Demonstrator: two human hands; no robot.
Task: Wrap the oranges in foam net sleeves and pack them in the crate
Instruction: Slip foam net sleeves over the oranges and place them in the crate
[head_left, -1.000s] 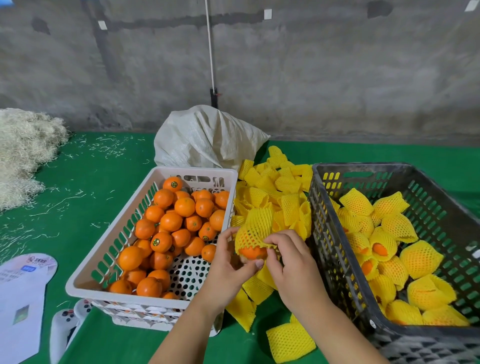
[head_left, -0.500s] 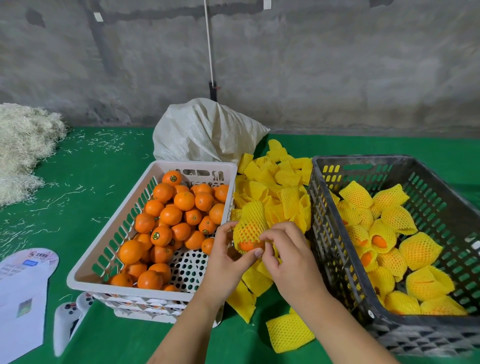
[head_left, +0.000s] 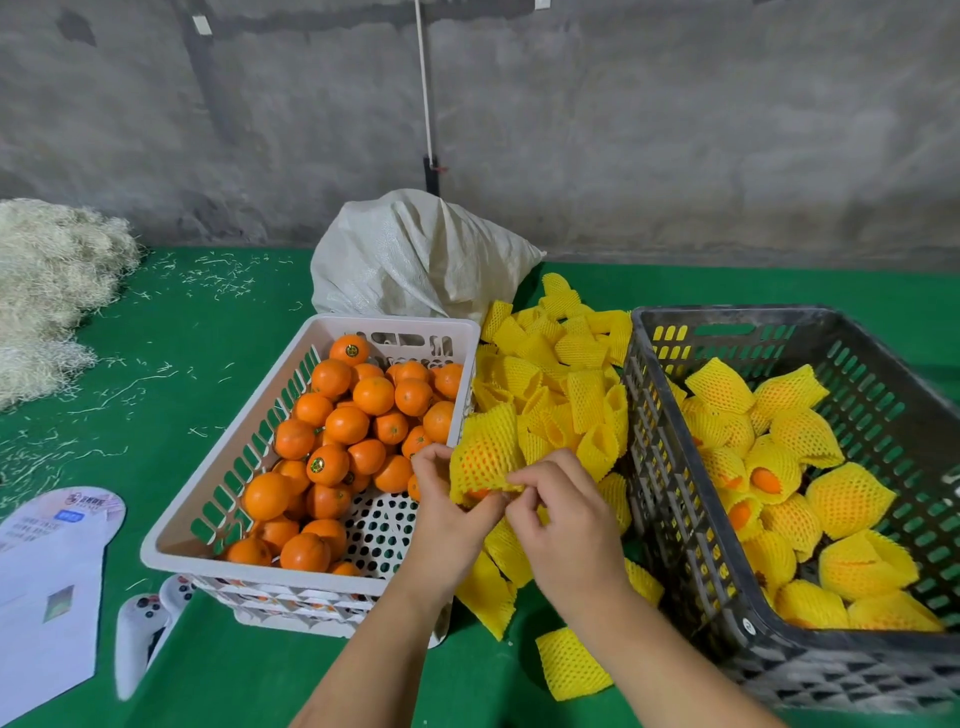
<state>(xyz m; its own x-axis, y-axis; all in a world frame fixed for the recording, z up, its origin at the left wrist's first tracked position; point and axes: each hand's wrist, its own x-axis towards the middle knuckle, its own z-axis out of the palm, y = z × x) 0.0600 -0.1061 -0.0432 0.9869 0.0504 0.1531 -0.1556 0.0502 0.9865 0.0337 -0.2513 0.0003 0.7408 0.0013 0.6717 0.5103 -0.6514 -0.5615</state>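
Observation:
Between the two crates, both hands hold one orange inside a yellow foam net sleeve. My left hand grips it from the left and below. My right hand pinches the sleeve's lower right edge. Only a sliver of orange shows through the net and at the bottom opening. The white crate on the left holds several bare oranges. The dark grey crate on the right holds several wrapped oranges. A heap of empty yellow sleeves lies between the crates.
A white woven sack stands behind the white crate. Pale straw-like shreds are piled at the far left on the green cloth. White paper sheets and a white game controller lie at the near left. One loose sleeve lies at the front.
The sleeve has been pulled further down over the orange, so less bare fruit shows at the bottom. Both hands stay on it in about the same place.

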